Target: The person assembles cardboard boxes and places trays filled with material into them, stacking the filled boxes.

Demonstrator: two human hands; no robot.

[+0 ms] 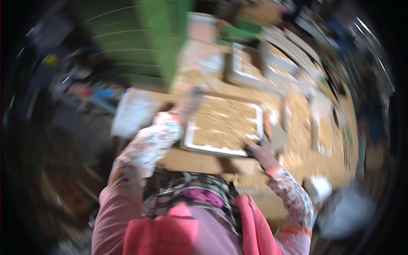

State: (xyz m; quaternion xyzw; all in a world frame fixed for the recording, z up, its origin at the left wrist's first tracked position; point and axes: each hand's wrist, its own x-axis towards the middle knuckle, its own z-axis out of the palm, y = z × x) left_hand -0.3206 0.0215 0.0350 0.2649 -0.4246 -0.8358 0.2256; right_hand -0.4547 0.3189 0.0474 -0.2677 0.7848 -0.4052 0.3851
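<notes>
The picture is strongly blurred by motion. A white rectangular tray filled with small tan grains sits in front of me. My left hand is at the tray's far left corner, seemingly gripping its edge. My right hand is clamped on the tray's near right corner. Both forearms wear floral-patterned sleeves.
More white trays and tan grain are spread over the brown work surface beyond and to the right. A green upright structure stands at the back left. A white sheet lies left of the tray, a small white container at the lower right.
</notes>
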